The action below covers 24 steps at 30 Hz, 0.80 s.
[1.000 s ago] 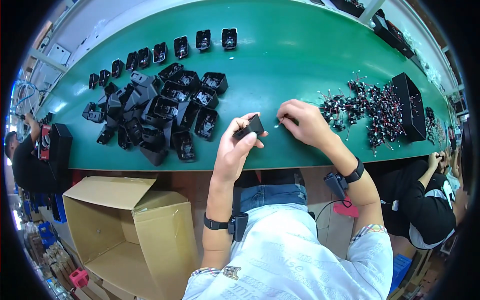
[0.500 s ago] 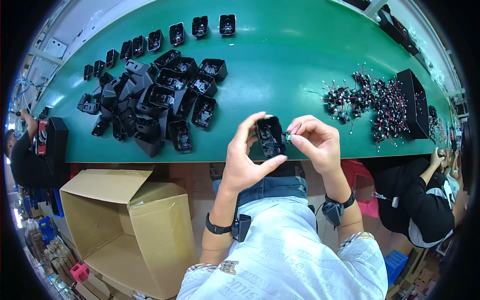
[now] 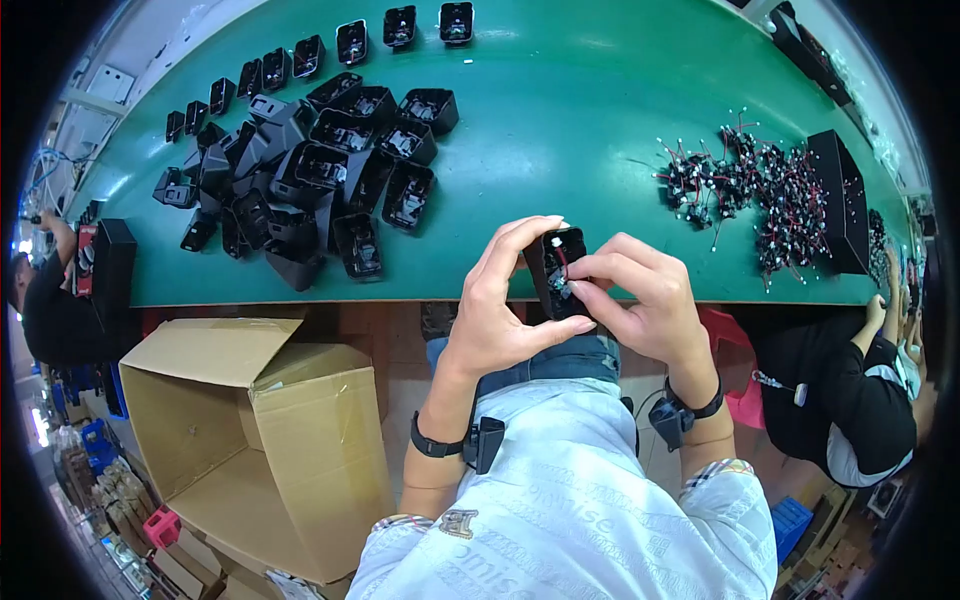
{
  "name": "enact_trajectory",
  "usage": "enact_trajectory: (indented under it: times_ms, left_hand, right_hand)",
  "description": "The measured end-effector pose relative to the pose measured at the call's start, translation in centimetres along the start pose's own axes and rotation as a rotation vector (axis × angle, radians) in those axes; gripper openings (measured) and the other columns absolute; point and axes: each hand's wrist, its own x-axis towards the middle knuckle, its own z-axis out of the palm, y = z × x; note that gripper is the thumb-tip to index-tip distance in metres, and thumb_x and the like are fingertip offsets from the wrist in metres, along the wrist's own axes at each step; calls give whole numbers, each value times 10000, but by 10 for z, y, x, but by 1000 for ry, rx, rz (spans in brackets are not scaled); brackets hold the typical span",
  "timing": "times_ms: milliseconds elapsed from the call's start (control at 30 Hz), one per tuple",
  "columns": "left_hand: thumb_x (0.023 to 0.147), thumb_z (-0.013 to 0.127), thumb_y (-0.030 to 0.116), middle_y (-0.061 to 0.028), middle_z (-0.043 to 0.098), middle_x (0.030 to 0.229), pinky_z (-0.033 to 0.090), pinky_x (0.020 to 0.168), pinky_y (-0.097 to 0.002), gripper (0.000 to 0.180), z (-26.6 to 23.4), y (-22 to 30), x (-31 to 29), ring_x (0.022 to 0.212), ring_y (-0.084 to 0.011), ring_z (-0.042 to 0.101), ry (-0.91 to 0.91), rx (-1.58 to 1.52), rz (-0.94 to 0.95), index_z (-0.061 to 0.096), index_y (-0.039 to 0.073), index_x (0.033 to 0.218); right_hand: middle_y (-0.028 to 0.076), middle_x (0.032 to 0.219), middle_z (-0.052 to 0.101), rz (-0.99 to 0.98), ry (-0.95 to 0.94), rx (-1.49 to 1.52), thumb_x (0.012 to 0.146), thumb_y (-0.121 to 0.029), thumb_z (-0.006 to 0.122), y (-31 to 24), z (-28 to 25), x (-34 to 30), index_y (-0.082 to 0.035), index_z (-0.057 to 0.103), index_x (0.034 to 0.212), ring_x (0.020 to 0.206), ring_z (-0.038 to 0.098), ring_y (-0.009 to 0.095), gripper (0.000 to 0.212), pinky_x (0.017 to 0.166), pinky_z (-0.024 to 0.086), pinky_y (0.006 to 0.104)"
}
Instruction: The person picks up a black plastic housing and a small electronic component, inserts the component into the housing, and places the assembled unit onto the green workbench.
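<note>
My left hand [image 3: 500, 300] grips a black plastic housing [image 3: 546, 285], thumb along its lower edge and fingers round its far side. The open face of the housing is turned up toward me. Inside it lies a small green circuit board [image 3: 560, 284] with a red wire and a white connector [image 3: 558, 242] near the upper end. My right hand [image 3: 640, 295] pinches at this board with thumb and forefinger, inside the housing's right edge. The fingertips partly cover the board.
A heap of black housings [image 3: 290, 190] lies left on the green table [image 3: 540, 130], with a row of housings [image 3: 352, 42] behind it. Wired boards [image 3: 790, 210] are piled at right beside a black box [image 3: 838, 200]. An open carton [image 3: 320, 460] stands below left; a co-worker [image 3: 840, 390] sits at right.
My right hand has brought the small board from beside the housing into it. The red wire and white connector now show inside. The housing has shifted slightly right.
</note>
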Motion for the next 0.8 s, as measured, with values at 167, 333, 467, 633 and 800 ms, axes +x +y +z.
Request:
enact_trajectory:
  times_ms: [167, 333, 467, 633, 800]
  left_hand:
    - [614, 991, 276, -153, 628, 1344, 542, 986, -387, 931, -8, 3, 1, 1201, -286, 637, -74, -20, -3, 576, 37, 1412]
    - [600, 996, 305, -153, 637, 1339, 533, 983, -377, 942, -10, 4, -1, 1182, -292, 649, -174, -24, -28, 591, 40, 1408]
    - [591, 1002, 314, -148, 639, 1330, 535, 977, -372, 960, -9, -1, -1, 1190, -279, 643, -147, -19, -32, 587, 45, 1413]
    - [568, 1022, 315, -131, 625, 1338, 543, 974, -369, 994, -10, -4, -6, 1194, -246, 634, -94, -137, -75, 583, 43, 1417]
    - [518, 1047, 341, -125, 598, 1337, 546, 967, -354, 1062, -6, -6, -5, 1184, -217, 624, -87, -220, -40, 576, 12, 1411]
  right_hand:
    - [74, 786, 660, 16, -115, -16, 786, 12, 784, -10, -10, 4, -45, 761, 973, 623, 657, 186, 197, 533, 507, 295]
    - [61, 765, 648, -3, -198, -11, 779, -13, 806, -10, -11, 2, -63, 766, 978, 616, 642, 191, 209, 518, 481, 294]
    - [74, 772, 665, -117, -63, -16, 760, 12, 815, -5, -6, 2, -47, 760, 932, 671, 667, 201, 190, 562, 506, 300]
    - [100, 830, 716, 115, 108, 170, 743, 51, 811, -13, -9, -5, 4, 723, 845, 729, 697, 204, 142, 615, 534, 303]
    - [110, 860, 707, 62, 147, 185, 761, 64, 809, -17, 13, -16, 17, 719, 851, 749, 688, 178, 135, 646, 541, 282]
